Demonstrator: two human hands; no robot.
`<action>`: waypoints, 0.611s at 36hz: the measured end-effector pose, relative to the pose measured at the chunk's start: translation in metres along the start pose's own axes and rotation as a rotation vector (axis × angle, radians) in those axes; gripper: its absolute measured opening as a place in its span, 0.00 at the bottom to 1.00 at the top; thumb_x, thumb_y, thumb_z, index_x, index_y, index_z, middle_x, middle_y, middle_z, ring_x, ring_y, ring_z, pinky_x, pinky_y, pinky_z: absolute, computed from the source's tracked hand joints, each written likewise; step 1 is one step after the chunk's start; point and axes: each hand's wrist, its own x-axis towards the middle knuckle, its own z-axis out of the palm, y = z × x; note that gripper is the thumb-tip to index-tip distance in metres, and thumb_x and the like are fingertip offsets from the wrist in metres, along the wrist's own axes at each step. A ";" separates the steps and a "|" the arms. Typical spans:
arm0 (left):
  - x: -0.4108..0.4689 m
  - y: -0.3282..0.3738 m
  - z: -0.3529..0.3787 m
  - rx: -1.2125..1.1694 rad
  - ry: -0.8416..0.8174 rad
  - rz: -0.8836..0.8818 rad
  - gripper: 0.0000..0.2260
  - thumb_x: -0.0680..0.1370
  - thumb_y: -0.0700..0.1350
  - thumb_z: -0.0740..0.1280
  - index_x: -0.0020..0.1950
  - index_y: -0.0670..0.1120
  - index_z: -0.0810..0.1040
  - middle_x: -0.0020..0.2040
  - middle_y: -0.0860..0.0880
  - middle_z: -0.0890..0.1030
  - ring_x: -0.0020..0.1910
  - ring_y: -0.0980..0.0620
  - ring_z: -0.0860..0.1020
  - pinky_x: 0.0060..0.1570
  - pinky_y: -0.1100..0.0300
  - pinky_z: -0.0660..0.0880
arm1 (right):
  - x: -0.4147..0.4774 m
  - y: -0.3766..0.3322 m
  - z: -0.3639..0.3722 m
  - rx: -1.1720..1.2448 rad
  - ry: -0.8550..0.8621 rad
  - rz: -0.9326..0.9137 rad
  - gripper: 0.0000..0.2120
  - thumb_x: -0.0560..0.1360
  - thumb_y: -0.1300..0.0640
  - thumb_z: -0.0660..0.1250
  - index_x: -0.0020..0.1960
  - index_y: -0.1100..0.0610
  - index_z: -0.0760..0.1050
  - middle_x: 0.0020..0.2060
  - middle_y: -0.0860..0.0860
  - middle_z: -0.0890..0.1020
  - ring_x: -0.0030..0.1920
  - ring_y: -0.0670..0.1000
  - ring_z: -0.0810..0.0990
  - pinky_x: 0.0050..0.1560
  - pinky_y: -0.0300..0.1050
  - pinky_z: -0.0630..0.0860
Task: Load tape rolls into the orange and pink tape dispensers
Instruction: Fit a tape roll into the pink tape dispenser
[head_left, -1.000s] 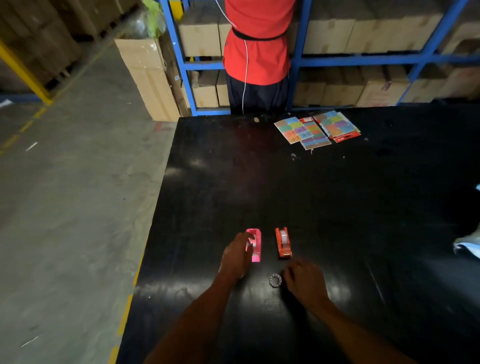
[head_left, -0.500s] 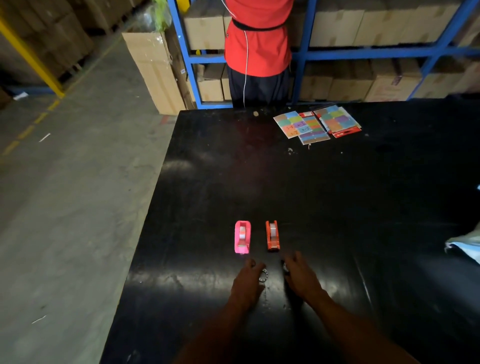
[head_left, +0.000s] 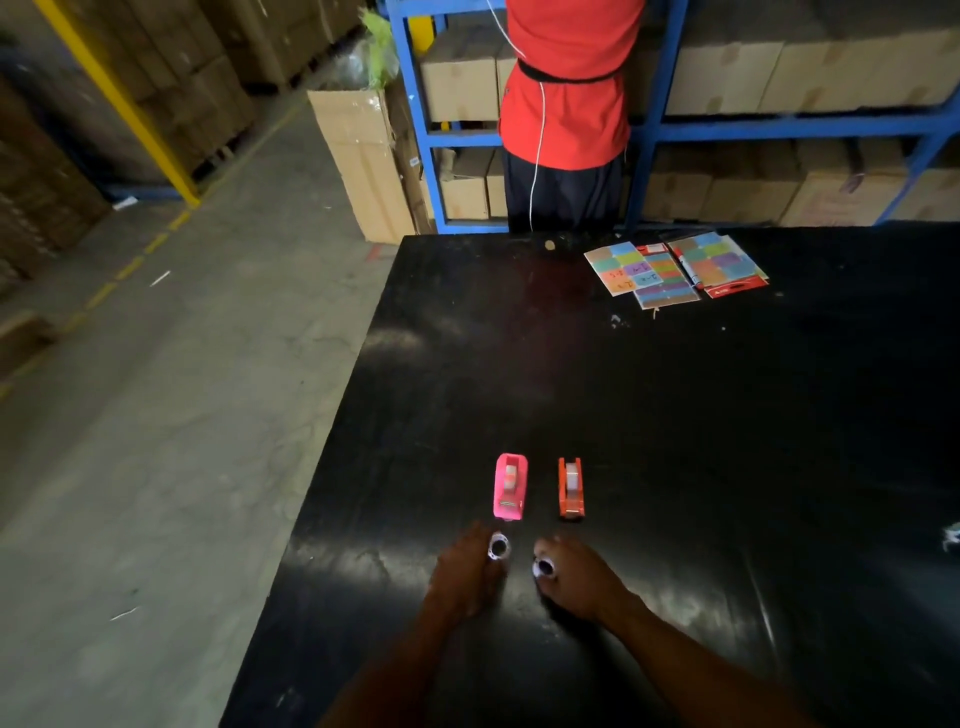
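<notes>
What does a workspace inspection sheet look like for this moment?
Surface: black table, glossy, a few specks.
Job's things: pink dispenser and orange dispenser side by side, apart; left ring and right ring near them.
Clutter: coloured sticker sheets at far edge.
Grippers: left hand at one ring, right hand at the other.
Cables: white cord on a standing person.
Surroundings: blue shelving, cardboard boxes, concrete floor.
</notes>
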 end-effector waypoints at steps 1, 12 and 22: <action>0.001 -0.007 -0.009 0.005 0.019 -0.010 0.16 0.77 0.52 0.66 0.63 0.51 0.74 0.62 0.50 0.78 0.60 0.47 0.78 0.57 0.56 0.73 | 0.005 -0.008 -0.001 0.004 0.006 -0.018 0.14 0.77 0.50 0.63 0.61 0.51 0.73 0.59 0.52 0.77 0.59 0.51 0.76 0.60 0.47 0.75; 0.041 -0.070 -0.080 0.071 0.074 -0.032 0.15 0.78 0.50 0.65 0.64 0.49 0.75 0.65 0.47 0.74 0.61 0.43 0.78 0.59 0.51 0.75 | 0.078 -0.084 -0.018 -0.076 0.175 0.016 0.21 0.77 0.56 0.66 0.69 0.55 0.69 0.68 0.53 0.72 0.60 0.54 0.80 0.57 0.47 0.78; 0.101 -0.090 -0.085 0.044 0.004 0.053 0.14 0.78 0.50 0.64 0.64 0.50 0.73 0.64 0.49 0.73 0.61 0.45 0.77 0.57 0.52 0.74 | 0.137 -0.105 -0.016 -0.435 0.193 0.118 0.17 0.75 0.55 0.65 0.63 0.50 0.72 0.60 0.51 0.79 0.62 0.55 0.76 0.62 0.54 0.70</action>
